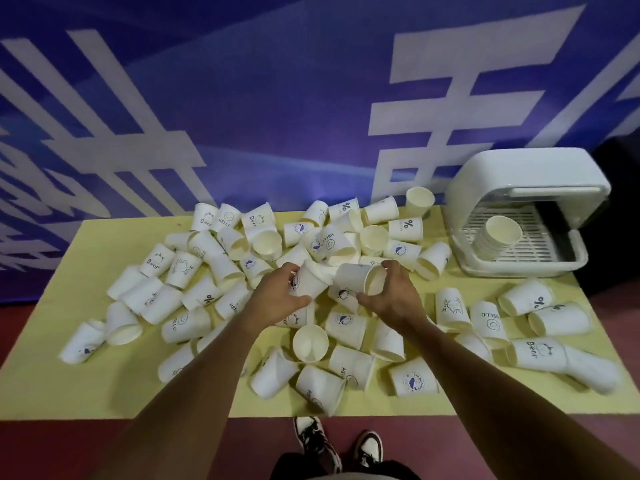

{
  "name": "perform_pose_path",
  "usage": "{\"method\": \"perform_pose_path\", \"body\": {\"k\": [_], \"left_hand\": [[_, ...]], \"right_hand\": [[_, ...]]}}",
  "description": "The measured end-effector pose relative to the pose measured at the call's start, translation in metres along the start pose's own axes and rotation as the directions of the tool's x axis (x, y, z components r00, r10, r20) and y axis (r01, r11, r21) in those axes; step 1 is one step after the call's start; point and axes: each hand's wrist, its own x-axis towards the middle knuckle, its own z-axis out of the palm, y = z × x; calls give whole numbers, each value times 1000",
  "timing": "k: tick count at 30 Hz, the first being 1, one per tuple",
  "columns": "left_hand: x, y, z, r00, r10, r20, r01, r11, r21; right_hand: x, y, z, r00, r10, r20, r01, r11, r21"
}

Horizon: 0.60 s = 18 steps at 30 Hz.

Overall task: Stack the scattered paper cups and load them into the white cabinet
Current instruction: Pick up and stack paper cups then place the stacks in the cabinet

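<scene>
Several white paper cups lie scattered on the yellow table [45, 386], most on their sides. Over the middle of the pile, my left hand [277, 296] grips one cup [310, 280] with its mouth turned toward the right. My right hand [391, 296] holds a second cup [360, 277] on its side, its open mouth facing me. The two held cups touch each other. The white cabinet [526, 188] stands open at the back right. A short stack of cups [498, 233] rests on its slotted rack.
A blue banner with large white characters [242, 98] hangs right behind the table. The table's front edge is near my shoes [315, 441] on the red floor. Bare yellow surface shows at the far left and in front of the cabinet.
</scene>
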Motion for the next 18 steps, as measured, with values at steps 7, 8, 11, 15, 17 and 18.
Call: {"method": "perform_pose_path", "body": {"k": [7, 8, 11, 15, 17, 18], "left_hand": [[39, 34, 17, 995, 79, 67, -78, 997, -20], [44, 40, 20, 993, 86, 79, -84, 996, -34], [54, 59, 32, 985, 133, 109, -126, 989, -71], [62, 84, 46, 976, 173, 133, -159, 982, -104], [65, 99, 54, 974, 184, 134, -171, 980, -105], [67, 107, 59, 974, 185, 131, -172, 980, -105]], "right_hand": [[-1, 21, -35, 990, 87, -112, -87, 996, 4], [-1, 25, -41, 987, 93, -131, -92, 996, 11], [-3, 37, -58, 975, 95, -201, -96, 995, 3], [-2, 51, -83, 958, 112, -265, -111, 994, 18], [4, 60, -97, 949, 122, -292, -120, 993, 25], [8, 66, -105, 943, 122, -310, -119, 992, 29]]}}
